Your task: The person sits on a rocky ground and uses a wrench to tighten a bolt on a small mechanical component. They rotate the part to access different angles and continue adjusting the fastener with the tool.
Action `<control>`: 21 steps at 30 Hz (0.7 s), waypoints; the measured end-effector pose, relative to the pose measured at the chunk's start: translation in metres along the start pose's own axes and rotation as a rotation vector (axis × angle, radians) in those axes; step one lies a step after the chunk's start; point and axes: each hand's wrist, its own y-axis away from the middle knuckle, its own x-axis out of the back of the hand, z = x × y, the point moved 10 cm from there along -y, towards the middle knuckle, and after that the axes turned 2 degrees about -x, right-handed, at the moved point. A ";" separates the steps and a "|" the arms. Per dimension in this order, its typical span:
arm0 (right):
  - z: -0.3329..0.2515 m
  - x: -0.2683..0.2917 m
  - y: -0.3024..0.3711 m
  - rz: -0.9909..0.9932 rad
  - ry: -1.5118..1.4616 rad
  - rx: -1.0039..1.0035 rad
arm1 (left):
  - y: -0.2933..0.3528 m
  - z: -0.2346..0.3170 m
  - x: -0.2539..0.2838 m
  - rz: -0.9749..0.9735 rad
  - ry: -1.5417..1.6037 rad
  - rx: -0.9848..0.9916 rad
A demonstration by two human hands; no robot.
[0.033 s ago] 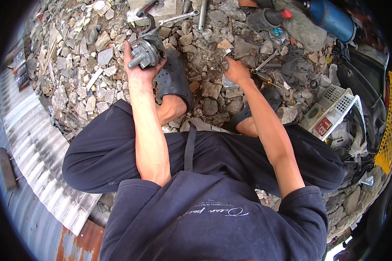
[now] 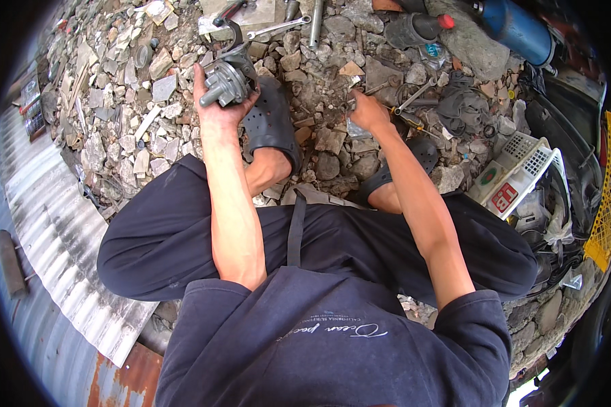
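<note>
My left hand (image 2: 218, 117) is raised over the rubble beside my left shoe. Its fingers are wrapped from below around a grey metal machine part (image 2: 225, 83) with a rounded body, a stubby cylinder and a curved arm at its far end. My right hand (image 2: 368, 114) reaches down near the stones ahead of my right shoe. Its fingers are closed, and what they grip, if anything, is hidden. A small clear plastic bag (image 2: 358, 129) lies just below it. Close on its right are a combination wrench (image 2: 416, 95) and a screwdriver with a yellow-and-black handle (image 2: 409, 120).
Broken stones cover the ground. Another wrench (image 2: 278, 28) and a metal tube (image 2: 316, 24) lie at the far side. A dark cup (image 2: 402, 32), a blue cylinder (image 2: 519, 30) and a white plastic basket (image 2: 512, 173) stand right. Corrugated metal sheeting (image 2: 68, 230) lies left.
</note>
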 end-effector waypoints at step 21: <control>-0.002 0.012 -0.001 0.070 -0.216 0.056 | 0.006 -0.003 -0.003 0.006 -0.030 0.012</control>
